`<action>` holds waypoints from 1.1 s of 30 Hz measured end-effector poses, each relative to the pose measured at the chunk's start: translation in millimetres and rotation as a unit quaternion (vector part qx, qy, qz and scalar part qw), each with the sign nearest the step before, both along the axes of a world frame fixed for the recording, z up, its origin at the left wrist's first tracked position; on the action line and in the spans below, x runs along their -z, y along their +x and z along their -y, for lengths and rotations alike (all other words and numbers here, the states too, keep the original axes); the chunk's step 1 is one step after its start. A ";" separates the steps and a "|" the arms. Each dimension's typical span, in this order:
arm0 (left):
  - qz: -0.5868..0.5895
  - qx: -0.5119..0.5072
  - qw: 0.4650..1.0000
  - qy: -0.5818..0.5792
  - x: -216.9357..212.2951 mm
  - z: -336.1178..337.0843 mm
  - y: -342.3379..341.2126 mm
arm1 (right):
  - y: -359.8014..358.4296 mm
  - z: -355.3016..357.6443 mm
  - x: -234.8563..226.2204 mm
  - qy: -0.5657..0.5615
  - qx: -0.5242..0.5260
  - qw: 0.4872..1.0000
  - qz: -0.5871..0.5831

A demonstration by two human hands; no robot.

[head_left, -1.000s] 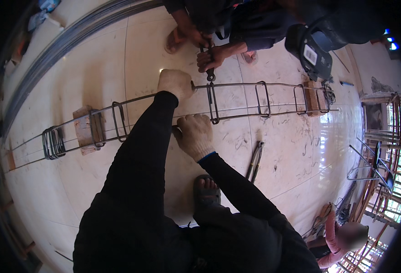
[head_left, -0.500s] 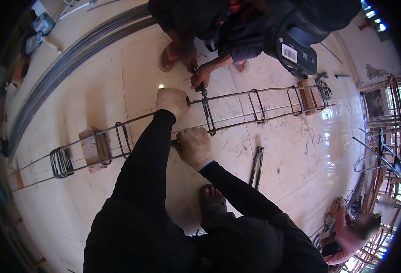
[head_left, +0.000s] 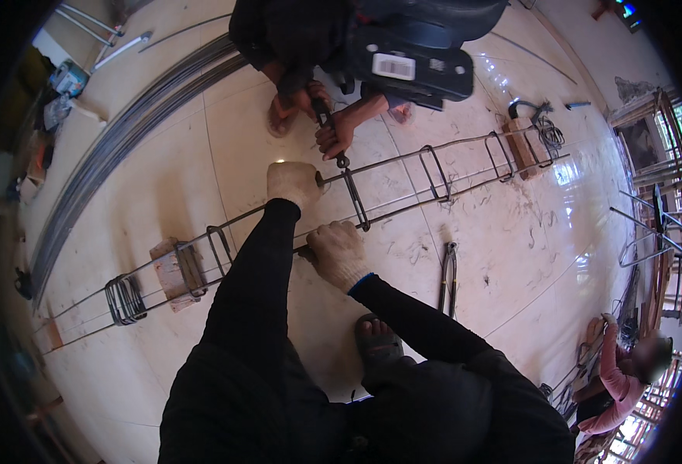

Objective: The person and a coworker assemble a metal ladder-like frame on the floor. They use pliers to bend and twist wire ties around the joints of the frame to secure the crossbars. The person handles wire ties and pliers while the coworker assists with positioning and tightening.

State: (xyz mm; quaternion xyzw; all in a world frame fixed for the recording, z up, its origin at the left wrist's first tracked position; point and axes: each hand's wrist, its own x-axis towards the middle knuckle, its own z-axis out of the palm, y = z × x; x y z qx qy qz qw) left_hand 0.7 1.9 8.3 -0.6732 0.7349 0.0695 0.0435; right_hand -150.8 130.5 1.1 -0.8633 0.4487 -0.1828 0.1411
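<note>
We saw a white rectangular label [head_left: 393, 66] on the dark gear of the person crouched opposite, and a blue boxlike package [head_left: 68, 77] lay far left beside a bundle of long rods [head_left: 116, 147]. The rebar cage [head_left: 403, 174] lay across the tiled floor [head_left: 201, 155], resting on a wooden block [head_left: 172, 271]. Our gloved left hand [head_left: 294, 184] gripped its upper bar, fingers wrapped around it. Our gloved right hand [head_left: 338, 253] clasped the lower bar, fingers curled tight. Pliers [head_left: 448, 274] lay on the floor nearby. The other person's hand [head_left: 338, 133] held a tying tool [head_left: 330, 127] at a stirrup [head_left: 355, 199].
</note>
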 end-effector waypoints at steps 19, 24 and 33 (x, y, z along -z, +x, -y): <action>-0.032 0.017 0.999 -0.038 11.0 -2.9 2.9 | 2.8 4.2 -8.0 0.072 -0.014 0.995 -0.072; -0.041 0.021 0.998 -0.045 7.9 -4.1 3.7 | 1.9 3.2 -11.1 0.043 -0.014 0.998 -0.044; -0.019 0.018 1.000 -0.015 10.1 -1.9 1.4 | 0.6 3.6 -14.7 0.045 -0.023 0.997 -0.056</action>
